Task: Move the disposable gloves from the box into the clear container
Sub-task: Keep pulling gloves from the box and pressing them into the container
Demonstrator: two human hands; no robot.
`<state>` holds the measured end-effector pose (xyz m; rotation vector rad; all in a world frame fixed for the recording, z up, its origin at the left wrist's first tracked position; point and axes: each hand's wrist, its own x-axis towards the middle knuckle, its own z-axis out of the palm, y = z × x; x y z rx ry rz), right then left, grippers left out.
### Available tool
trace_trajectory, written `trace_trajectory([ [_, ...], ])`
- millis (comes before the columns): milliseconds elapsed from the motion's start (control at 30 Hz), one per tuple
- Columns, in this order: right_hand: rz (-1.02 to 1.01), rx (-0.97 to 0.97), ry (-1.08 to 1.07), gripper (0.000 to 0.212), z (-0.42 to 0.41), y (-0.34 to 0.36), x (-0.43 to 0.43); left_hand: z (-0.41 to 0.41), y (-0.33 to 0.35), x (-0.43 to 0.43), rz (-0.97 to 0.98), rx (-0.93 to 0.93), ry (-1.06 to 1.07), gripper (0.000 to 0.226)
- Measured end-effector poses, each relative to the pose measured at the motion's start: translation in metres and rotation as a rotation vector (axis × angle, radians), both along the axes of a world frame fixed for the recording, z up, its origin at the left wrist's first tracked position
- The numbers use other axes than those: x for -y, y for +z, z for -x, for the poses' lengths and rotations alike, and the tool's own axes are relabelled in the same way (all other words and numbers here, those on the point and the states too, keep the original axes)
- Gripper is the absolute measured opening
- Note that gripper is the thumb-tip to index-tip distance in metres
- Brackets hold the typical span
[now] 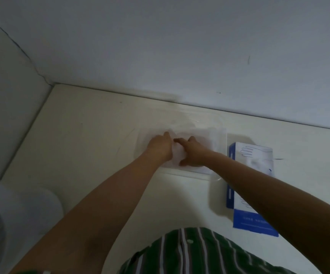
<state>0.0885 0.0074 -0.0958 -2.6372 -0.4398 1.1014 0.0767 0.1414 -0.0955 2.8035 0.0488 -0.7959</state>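
Both hands, left hand (160, 148) and right hand (192, 153), press down with curled fingers on the pale gloves (177, 153) inside the clear container (222, 135); whether either actually grips them is unclear. That container rests on the cream tabletop (93, 135), near the wall, with the blue-and-white glove box (253, 155) just right of it.

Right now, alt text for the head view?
Both hands, left hand and right hand, press a pile of translucent gloves inside a clear container on a cream table. A blue-and-white glove box lies to its right.
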Motion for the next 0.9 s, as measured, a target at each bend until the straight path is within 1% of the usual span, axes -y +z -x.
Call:
trace_trajectory([
  [33, 0.031, 0.013, 0.008, 0.095, -0.002, 0.001, 0.002, -0.001, -0.005, -0.004, 0.002, -0.033, 0.009, 0.066],
  [100, 0.088, 0.016, -0.003, 0.100, -0.004, 0.001, 0.006, -0.001, -0.013, -0.010, 0.018, -0.042, 0.018, 0.075],
  [200, 0.103, -0.070, -0.085, 0.109, -0.003, -0.001, 0.007, 0.002, -0.017, -0.014, -0.017, -0.055, -0.019, 0.091],
  [267, 0.105, -0.082, -0.114, 0.111, 0.000, -0.006, 0.004, 0.002, -0.020, -0.015, -0.054, -0.083, -0.058, 0.096],
  [333, 0.096, -0.097, -0.083, 0.106, 0.001, -0.002, 0.001, 0.001, -0.021, -0.015, -0.076, -0.118, -0.052, 0.097],
  [367, 0.056, -0.141, -0.126, 0.101, 0.001, 0.002, 0.002, 0.002, -0.018, -0.014, -0.081, -0.118, -0.043, 0.092],
  [400, 0.019, -0.157, -0.162, 0.096, 0.000, 0.007, 0.003, 0.002, -0.015, -0.014, -0.077, -0.099, -0.028, 0.083],
  [467, 0.009, -0.043, -0.106, 0.087, -0.001, 0.022, 0.005, 0.002, 0.000, -0.010, -0.072, 0.009, 0.011, 0.056],
  [500, -0.042, 0.044, -0.096, 0.075, -0.001, 0.029, 0.009, 0.001, 0.010, -0.006, -0.082, 0.088, 0.035, 0.044],
  [567, -0.235, 0.211, -0.120, 0.040, -0.002, 0.046, 0.015, 0.000, 0.030, 0.005, -0.077, 0.268, 0.107, 0.026],
  [600, -0.349, 0.302, -0.163, 0.026, -0.003, 0.056, 0.020, -0.001, 0.039, 0.013, -0.041, 0.356, 0.149, 0.021],
  [633, -0.432, 0.383, -0.216, 0.018, -0.004, 0.065, 0.026, -0.001, 0.048, 0.021, 0.008, 0.432, 0.188, 0.018],
  [700, -0.539, 0.506, -0.334, 0.014, -0.006, 0.083, 0.047, 0.001, 0.064, 0.039, 0.138, 0.550, 0.207, 0.015],
  [767, -0.539, 0.562, -0.445, 0.012, -0.004, 0.093, 0.079, 0.005, 0.079, 0.064, 0.283, 0.617, 0.143, 0.013],
  [833, -0.414, 0.553, -0.511, 0.017, 0.000, 0.090, 0.114, 0.011, 0.088, 0.092, 0.409, 0.616, 0.056, 0.012],
  [900, -0.228, 0.457, -0.533, 0.029, 0.010, 0.083, 0.145, 0.017, 0.090, 0.120, 0.485, 0.572, -0.022, 0.012],
])
